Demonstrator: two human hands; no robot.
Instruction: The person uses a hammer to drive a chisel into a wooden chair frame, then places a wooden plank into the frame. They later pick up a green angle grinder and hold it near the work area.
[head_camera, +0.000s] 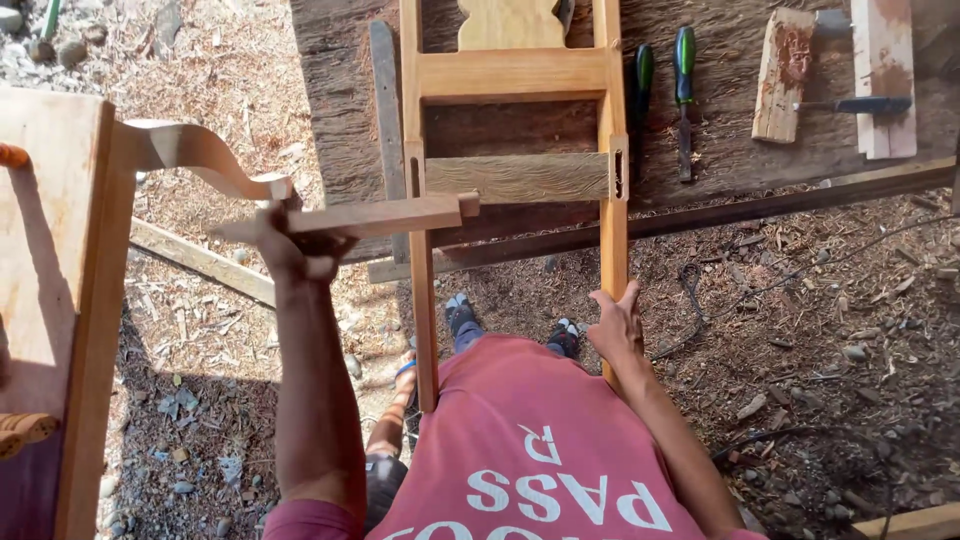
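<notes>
We wear a faded red T-shirt (530, 440) with short sleeves and large white block lettering across the chest. Both forearms are bare, with no watch or gloves on either hand. Below us show dark shoes (462, 315) with pale toe caps.

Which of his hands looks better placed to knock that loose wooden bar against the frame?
Probably the left hand: it grips the wooden bar, whose end sits at the frame's left post. The right hand rests on the right post, steadying.
</notes>
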